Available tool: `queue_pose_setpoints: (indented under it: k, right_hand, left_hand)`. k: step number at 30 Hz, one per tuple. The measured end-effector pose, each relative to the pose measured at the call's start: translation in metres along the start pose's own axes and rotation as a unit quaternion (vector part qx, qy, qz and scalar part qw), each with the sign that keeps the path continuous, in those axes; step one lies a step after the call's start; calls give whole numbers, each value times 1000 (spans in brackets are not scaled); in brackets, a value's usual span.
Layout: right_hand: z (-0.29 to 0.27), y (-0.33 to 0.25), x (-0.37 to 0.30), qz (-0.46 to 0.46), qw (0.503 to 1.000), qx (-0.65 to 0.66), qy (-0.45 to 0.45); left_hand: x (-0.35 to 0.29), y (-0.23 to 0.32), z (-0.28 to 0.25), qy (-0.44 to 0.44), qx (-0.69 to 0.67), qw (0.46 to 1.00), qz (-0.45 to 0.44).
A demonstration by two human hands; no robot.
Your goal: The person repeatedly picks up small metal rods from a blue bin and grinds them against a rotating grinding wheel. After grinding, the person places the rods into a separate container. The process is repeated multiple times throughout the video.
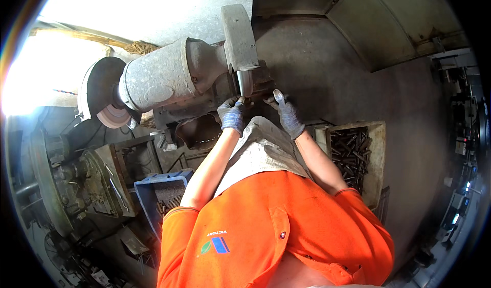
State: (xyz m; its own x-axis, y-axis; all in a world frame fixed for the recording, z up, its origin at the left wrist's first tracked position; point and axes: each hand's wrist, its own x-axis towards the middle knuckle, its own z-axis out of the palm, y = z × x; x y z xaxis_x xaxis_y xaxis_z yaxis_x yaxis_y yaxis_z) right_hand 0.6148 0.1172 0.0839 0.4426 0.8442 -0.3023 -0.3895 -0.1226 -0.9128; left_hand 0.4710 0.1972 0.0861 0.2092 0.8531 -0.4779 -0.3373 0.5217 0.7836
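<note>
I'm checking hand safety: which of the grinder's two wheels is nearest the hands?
The right wheel, under the boxy grey guard, just beyond the left hand. The other wheel sits at the left end of the grinder.

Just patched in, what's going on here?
A person in an orange shirt is at a grey metal bench grinder. The blue-grey gloved left hand is at the lower edge of its pale right wheel, the gloved right hand apart; what they hold is unclear. Dark metal pieces lie in a pale box.
</note>
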Motion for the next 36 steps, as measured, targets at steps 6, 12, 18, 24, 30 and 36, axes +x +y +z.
queue_pose_setpoints:
  k: [6,12,18,24,30,36]
  right_hand:
    - [14,7,-1,-1,999,-28,-19]
    - [38,12,-4,13,995,88,-45]
    - [49,9,-9,-35,989,118,-82]
    - [50,2,-22,-46,979,141,-143]
    - [27,-15,-50,-229,958,-119,-127]
    - [28,-35,-65,-303,919,-230,-108]
  left_hand:
    - [3,11,-17,-14,48,999,2]
    - [18,7,-47,-8,71,997,11]
    - [6,24,-49,7,43,999,21]
    - [-13,38,-62,-29,19,998,54]
    - [-42,37,-72,-115,92,986,82]
    - [-60,61,-58,-176,116,974,87]
